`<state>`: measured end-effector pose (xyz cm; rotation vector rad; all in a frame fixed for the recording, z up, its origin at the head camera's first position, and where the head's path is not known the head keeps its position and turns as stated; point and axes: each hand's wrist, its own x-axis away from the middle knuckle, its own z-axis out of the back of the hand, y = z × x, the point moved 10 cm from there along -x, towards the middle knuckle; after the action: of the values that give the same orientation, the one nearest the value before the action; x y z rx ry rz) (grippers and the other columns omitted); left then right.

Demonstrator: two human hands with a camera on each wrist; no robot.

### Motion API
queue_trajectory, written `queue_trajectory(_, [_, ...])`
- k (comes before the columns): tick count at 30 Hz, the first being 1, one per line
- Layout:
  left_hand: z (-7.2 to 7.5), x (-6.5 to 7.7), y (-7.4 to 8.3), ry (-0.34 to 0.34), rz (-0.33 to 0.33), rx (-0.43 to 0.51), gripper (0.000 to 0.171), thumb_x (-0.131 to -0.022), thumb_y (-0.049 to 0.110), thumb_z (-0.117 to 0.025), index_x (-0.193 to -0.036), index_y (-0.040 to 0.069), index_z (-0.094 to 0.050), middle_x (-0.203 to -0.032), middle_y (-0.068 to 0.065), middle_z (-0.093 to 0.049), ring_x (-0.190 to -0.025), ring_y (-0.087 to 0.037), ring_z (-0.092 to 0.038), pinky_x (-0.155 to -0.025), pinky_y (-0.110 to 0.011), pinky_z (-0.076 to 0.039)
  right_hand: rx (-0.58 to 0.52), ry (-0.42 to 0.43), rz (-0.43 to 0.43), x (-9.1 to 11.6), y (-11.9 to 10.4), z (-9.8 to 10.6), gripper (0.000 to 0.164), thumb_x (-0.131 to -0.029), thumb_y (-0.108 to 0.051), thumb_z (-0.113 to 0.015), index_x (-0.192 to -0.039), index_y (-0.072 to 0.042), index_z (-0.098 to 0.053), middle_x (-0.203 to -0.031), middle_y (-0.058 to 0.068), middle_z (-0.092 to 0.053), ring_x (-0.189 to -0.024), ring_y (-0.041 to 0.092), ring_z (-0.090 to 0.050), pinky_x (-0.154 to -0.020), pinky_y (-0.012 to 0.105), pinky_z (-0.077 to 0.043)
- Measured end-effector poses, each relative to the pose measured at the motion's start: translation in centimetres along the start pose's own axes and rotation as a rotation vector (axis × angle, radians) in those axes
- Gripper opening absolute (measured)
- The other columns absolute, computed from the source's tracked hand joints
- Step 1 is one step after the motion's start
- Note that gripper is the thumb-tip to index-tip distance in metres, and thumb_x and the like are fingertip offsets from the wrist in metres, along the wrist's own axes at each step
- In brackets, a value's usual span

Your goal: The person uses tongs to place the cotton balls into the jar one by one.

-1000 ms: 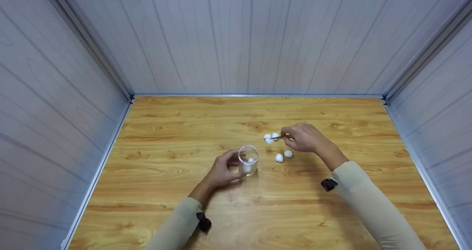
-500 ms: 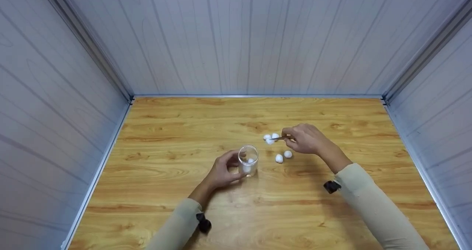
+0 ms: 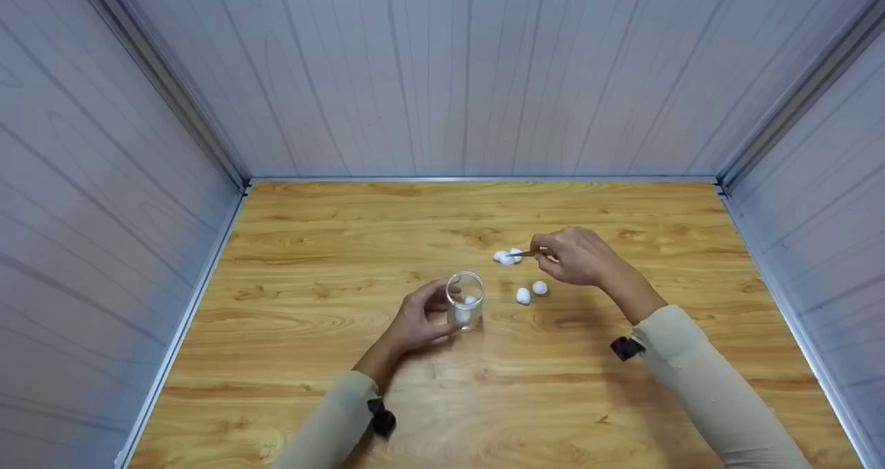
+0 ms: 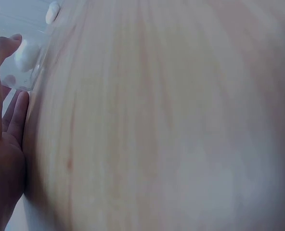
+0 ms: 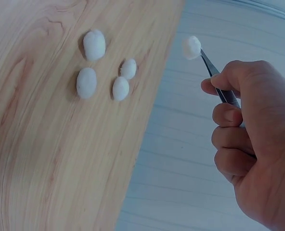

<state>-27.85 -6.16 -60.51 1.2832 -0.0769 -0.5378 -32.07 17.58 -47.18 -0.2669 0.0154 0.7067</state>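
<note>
My right hand pinches a pair of metal tweezers between thumb and fingers. A white cotton ball is caught in the tweezer tips, raised off the table in the right wrist view. In the head view it overlaps two cotton balls behind it. My left hand holds a clear glass jar upright, thumb at the near side and fingers round the far side. White cotton balls show through its wall. The jar stands left of the loose balls.
Two loose cotton balls lie on the wooden table to the right of the jar, with two more farther back. Pale panel walls enclose the table at the back and both sides.
The tweezers have risen slightly, lifting a cotton ball from the back group, and the right hand has shifted a little up and right. The left hand and jar stay in place.
</note>
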Motion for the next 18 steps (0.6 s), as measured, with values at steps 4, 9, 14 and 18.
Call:
queue_trajectory(4, [0.0, 0.0, 0.0, 0.005, -0.002, 0.003, 0.072, -0.089, 0.007, -0.095, -0.151, -0.004, -0.062, -0.14, -0.027, -0.076, -0.129, -0.046, -0.075, -0.109, -0.048, -0.069, -0.001, 0.014, 0.009, 0.0, -0.2, 0.3, 0.013, -0.105, -0.014, -0.071, -0.109, -0.007, -0.081, -0.088, 0.013, -0.084, -0.054, 0.007, -0.039, -0.052, 0.024, -0.032])
queue_trajectory(9, [-0.1, 0.0, -0.1, 0.001, 0.002, 0.016, 0.072, -0.089, 0.006, -0.094, -0.152, -0.004, -0.062, -0.142, -0.027, -0.075, -0.129, -0.047, -0.075, -0.109, -0.048, -0.069, -0.015, 0.049, 0.03, 0.1, -0.7, 0.7, 0.01, -0.104, -0.013, -0.072, -0.107, -0.008, -0.08, -0.088, 0.013, -0.084, -0.055, 0.007, -0.04, -0.053, 0.024, -0.034])
queue_trajectory(14, [0.0, 0.0, -0.1, 0.002, -0.001, 0.009, 0.071, -0.089, 0.006, -0.094, -0.152, -0.003, -0.062, -0.142, -0.026, -0.075, -0.128, -0.046, -0.075, -0.109, -0.048, -0.069, -0.036, 0.09, 0.068, 0.1, -1.5, 1.2, 0.009, -0.103, -0.011, -0.072, -0.105, -0.007, -0.08, -0.087, 0.012, -0.084, -0.056, 0.006, -0.043, -0.054, 0.024, -0.035])
queue_trajectory(18, [0.0, 0.0, -0.1, 0.001, -0.011, -0.013, 0.068, -0.09, 0.008, -0.094, -0.15, -0.002, -0.064, -0.14, -0.025, -0.076, -0.127, -0.045, -0.076, -0.108, -0.049, -0.069, -0.033, 0.118, 0.084, 0.2, -2.1, 1.5, 0.009, -0.103, -0.011, -0.072, -0.105, -0.007, -0.081, -0.086, 0.011, -0.084, -0.056, 0.007, -0.047, -0.054, 0.025, -0.038])
